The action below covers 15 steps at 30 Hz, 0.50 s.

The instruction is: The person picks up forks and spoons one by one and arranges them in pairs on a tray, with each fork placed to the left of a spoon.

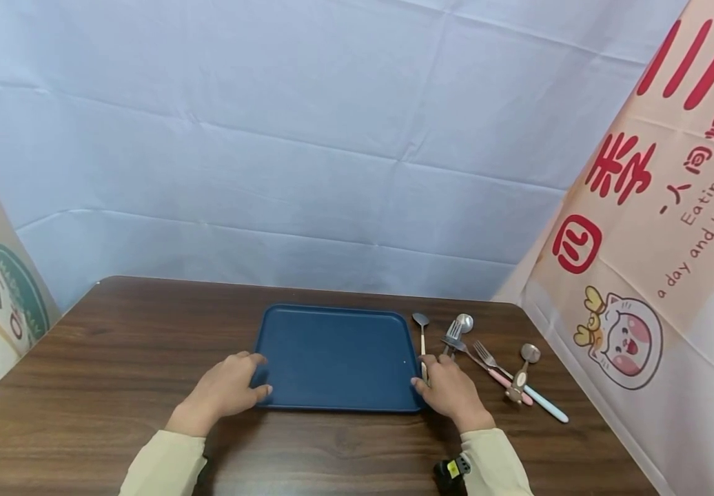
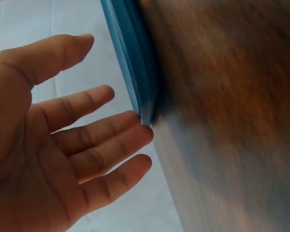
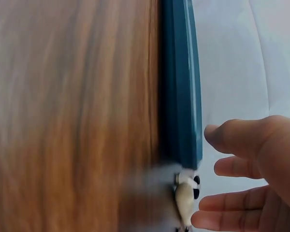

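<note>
The blue tray (image 1: pixel 338 358) lay flat on the wooden desk (image 1: pixel 146 372), between the person's two hands, and its long axis ran crosswise from one hand to the other. The left hand (image 1: pixel 223 389) was at the tray's left short side, low towards the near corner; the right hand (image 1: pixel 453 391) was at the right short side, also towards the near end. So the tray lay to the right of the left hand and to the left of the right hand, and neither hand looked clearly nearer to it.

Both hands were unclenched, with fingers loosely extended and thumbs apart, and neither gripped anything. In the left wrist view the middle fingertips overlapped the tray's corner, but whether they touched it could not be told. In the right wrist view the thumb appeared just off the tray's side, while a small pale-and-black figure (image 3: pixel 185 200) showed beyond the tray's end, close to the lower fingertips.

Just beside the tray's right side, partly behind the right hand, lay a dark-bowled spoon (image 1: pixel 421 319). Farther to the tray's right were a blue-handled fork (image 1: pixel 546 403), a pink-handled utensil (image 1: pixel 501 377) and a brown-handled spoon (image 1: pixel 520 381).
</note>
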Each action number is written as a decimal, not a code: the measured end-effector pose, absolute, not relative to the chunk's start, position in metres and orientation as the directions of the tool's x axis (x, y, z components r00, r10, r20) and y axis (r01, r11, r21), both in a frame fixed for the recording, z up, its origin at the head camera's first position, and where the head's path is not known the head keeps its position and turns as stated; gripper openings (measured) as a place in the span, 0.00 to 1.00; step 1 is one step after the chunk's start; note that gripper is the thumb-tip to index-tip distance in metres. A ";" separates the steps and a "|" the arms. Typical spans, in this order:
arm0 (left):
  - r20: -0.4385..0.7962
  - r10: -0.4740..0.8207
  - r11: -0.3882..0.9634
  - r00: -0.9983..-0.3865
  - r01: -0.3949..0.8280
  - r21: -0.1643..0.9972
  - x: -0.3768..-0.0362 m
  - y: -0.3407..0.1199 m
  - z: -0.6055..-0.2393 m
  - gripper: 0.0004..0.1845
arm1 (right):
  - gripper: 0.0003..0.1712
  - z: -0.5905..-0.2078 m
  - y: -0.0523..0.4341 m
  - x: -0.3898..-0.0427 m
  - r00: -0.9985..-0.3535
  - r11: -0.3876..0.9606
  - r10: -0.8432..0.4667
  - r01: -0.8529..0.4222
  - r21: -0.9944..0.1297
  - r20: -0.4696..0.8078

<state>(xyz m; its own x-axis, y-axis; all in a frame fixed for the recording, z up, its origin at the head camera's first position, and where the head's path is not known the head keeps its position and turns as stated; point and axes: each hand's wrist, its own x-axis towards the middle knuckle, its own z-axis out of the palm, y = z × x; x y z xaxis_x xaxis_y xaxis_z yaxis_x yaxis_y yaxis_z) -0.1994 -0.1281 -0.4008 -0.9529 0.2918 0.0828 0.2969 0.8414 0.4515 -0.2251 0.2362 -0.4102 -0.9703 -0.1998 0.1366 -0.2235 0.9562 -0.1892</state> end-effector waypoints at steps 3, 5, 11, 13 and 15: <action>0.086 0.289 0.836 -0.953 0.295 0.463 -0.199 -0.128 -0.401 0.25 | 0.25 -0.411 0.242 -0.228 -0.971 0.954 -0.195 -0.220 -0.203 0.139; 0.090 0.283 0.833 -0.955 0.292 0.470 -0.200 -0.127 -0.402 0.24 | 0.16 -0.411 0.245 -0.229 -0.972 0.954 -0.191 -0.216 -0.209 0.135; 0.102 0.262 0.844 -0.960 0.279 0.459 -0.202 -0.125 -0.405 0.22 | 0.20 -0.410 0.251 -0.231 -0.970 0.949 -0.186 -0.218 -0.228 0.155; 0.116 0.255 0.849 -0.960 0.280 0.449 -0.204 -0.124 -0.405 0.21 | 0.25 -0.411 0.253 -0.230 -0.971 0.949 -0.181 -0.214 -0.232 0.154; 0.135 0.250 0.853 -0.959 0.284 0.437 -0.205 -0.124 -0.405 0.20 | 0.26 -0.411 0.255 -0.230 -0.973 0.949 -0.180 -0.211 -0.234 0.147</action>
